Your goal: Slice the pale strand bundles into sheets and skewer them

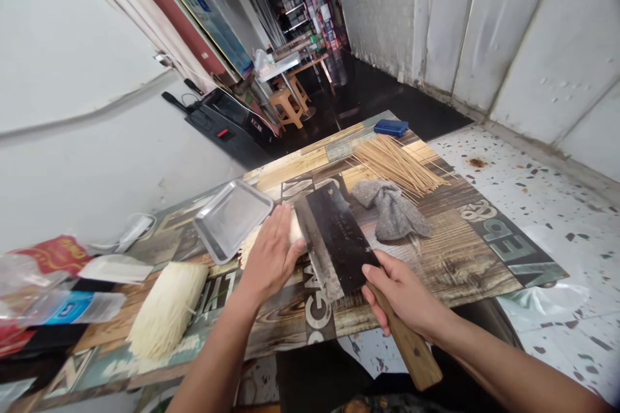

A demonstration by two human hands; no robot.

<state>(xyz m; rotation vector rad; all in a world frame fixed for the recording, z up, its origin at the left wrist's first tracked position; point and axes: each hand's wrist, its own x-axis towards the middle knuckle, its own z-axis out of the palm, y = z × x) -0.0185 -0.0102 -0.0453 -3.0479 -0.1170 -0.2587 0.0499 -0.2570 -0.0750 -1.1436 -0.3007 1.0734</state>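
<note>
My left hand (271,245) lies with its fingers stretched out over a small pale bundle (295,227) that looks like enoki mushrooms. Most of that bundle is hidden under the palm; cut-looking ends (247,246) show at its left. In my right hand (400,290) is a cleaver (339,239), gripped where its wooden handle meets the wide dark blade. The blade is beside the bundle, just right of my left thumb; whether it touches the bundle I cannot tell. A larger bundle of enoki mushrooms (169,306) lies at the left of the wood-patterned table (285,316).
A metal tray (232,219) sits beyond my left hand. Right of the cleaver are a crumpled grey cloth (394,210), many thin wooden skewers (402,168) and a blue box (391,128). A plastic bottle (72,306) and red packaging (53,255) lie at the left edge.
</note>
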